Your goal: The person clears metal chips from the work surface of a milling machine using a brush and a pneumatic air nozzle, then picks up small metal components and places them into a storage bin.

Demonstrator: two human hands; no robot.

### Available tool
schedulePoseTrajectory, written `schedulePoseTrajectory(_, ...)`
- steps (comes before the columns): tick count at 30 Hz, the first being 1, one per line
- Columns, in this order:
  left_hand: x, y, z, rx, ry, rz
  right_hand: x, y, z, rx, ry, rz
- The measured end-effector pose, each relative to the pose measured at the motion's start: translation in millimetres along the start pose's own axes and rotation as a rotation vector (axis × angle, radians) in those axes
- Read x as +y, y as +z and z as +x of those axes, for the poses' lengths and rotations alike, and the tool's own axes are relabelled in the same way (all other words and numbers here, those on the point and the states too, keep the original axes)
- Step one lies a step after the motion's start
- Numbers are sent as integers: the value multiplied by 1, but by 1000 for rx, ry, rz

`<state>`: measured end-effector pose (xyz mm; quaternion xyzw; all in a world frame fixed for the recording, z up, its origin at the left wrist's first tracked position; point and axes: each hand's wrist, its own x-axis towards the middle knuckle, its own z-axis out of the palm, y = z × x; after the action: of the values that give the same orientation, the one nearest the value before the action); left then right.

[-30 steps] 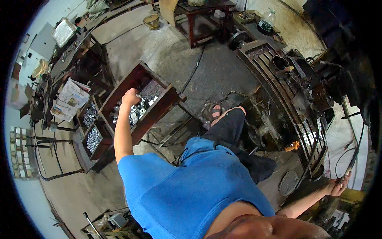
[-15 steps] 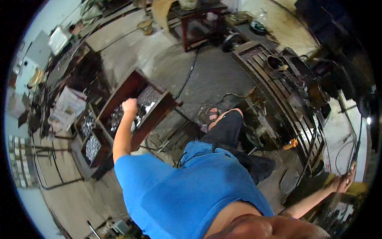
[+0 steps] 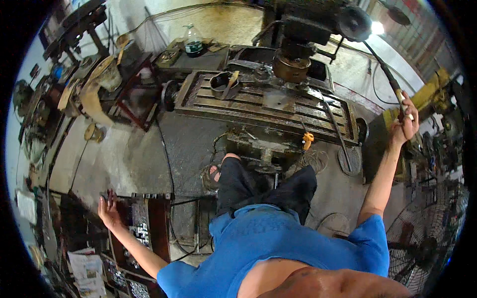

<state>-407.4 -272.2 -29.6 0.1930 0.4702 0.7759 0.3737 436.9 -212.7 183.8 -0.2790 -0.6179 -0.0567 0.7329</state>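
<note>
My right hand is up and out to the side, fingers clenched round the end of the long dark metal lever that slopes down from the head of the big rusty milling machine. My left hand is far off on the other side, fingers spread and slack, grasping nothing, hovering just over the near edge of the dark red wooden tray of small shiny metal parts. Between the two stands the machine's long slotted iron bench, a round dark metal pot at its left end and an orange-handled tool hanging at its front edge. I reckon I'm at the fetching step: lever held ready, free hand going for a part. Next move, by my judgement, calls for a low reach into the tray and a clean pinch on one piece, while the lever hand stays steady.
</note>
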Motion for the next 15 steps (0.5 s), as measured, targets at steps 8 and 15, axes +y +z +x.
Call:
schedulePoseTrajectory(8, -113, 84, 121, -332, -279, -385, -8, 6, 24, -2, 13, -62)
schedulePoseTrajectory(15, -156, 169, 106, -230, -271, 5, -23, -8, 88, -166, -132, -390)
